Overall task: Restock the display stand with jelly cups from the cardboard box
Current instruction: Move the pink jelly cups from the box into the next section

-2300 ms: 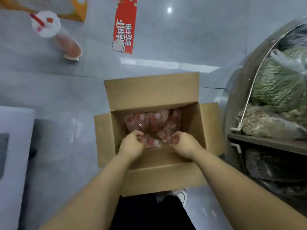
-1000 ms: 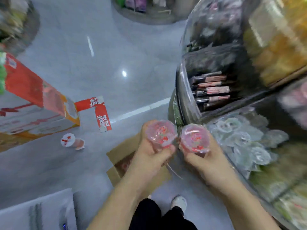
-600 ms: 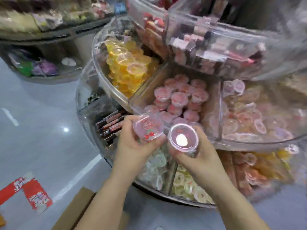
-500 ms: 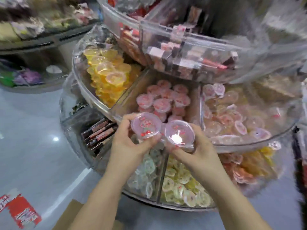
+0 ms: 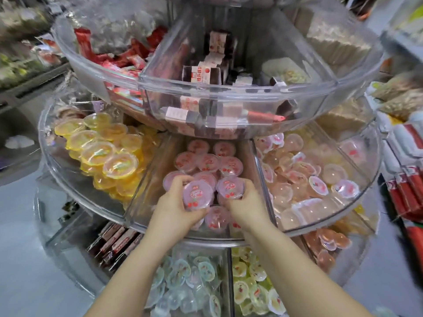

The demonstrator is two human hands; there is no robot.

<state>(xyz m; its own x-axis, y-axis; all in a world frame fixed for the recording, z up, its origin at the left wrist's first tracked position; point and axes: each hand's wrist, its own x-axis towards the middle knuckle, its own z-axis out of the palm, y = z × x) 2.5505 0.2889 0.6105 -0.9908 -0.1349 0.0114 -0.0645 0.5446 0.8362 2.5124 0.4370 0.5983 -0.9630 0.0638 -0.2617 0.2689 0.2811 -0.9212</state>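
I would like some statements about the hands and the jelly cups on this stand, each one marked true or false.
1. Each hand holds a pink jelly cup. True: the left hand grips the left pink cup, and the right hand grips the right pink cup.
2. The hands are over the compartment with the yellow cups. False: they are over the middle compartment, which holds pink cups; the yellow cups lie in the compartment to its left.
3. The two held cups have their lids facing up. True.
4. The compartment under the hands holds no other cups. False: many pink cups already lie in it.
5. The cardboard box is in view. False: it does not show.
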